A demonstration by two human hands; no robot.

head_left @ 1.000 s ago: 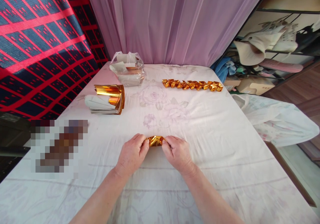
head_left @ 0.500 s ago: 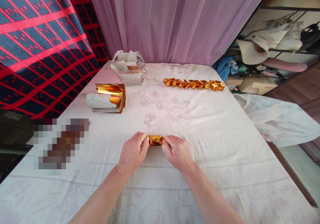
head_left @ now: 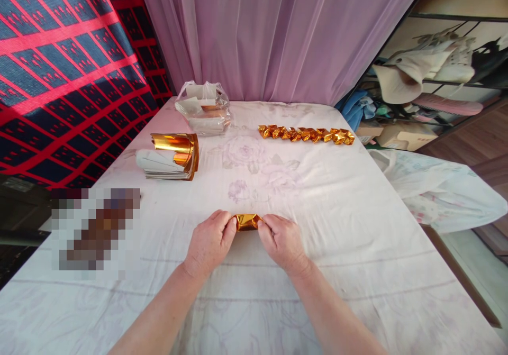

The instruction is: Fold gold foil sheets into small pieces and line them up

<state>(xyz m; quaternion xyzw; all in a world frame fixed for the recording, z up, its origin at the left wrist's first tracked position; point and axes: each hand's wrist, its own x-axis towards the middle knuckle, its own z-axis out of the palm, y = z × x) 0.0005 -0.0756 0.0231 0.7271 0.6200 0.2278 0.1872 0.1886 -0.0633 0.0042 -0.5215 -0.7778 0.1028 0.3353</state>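
A folded piece of gold foil paper [head_left: 246,222] is held between both hands, low over the middle of the table. My left hand [head_left: 212,238] pinches its left end, thumb on the near side. At the other end my right hand [head_left: 282,238] grips it in the same way. The fingers behind the paper are partly hidden. Farther back on the right lies a row of folded gold foil pieces [head_left: 305,134]. To the left sits a curved stack of foil paper sheets [head_left: 170,156], gold on one face and pale on the other.
A clear plastic bag [head_left: 204,114] with more paper stands at the back left of the cloth-covered table [head_left: 246,302]. A blurred-out patch [head_left: 99,230] covers something at left. Purple curtain [head_left: 254,37] hangs behind; shelves with a cap [head_left: 400,80] and a white plastic bag [head_left: 448,188] are at right.
Both hands keep their hold on the gold paper, almost still. The whole view has shifted very slightly.
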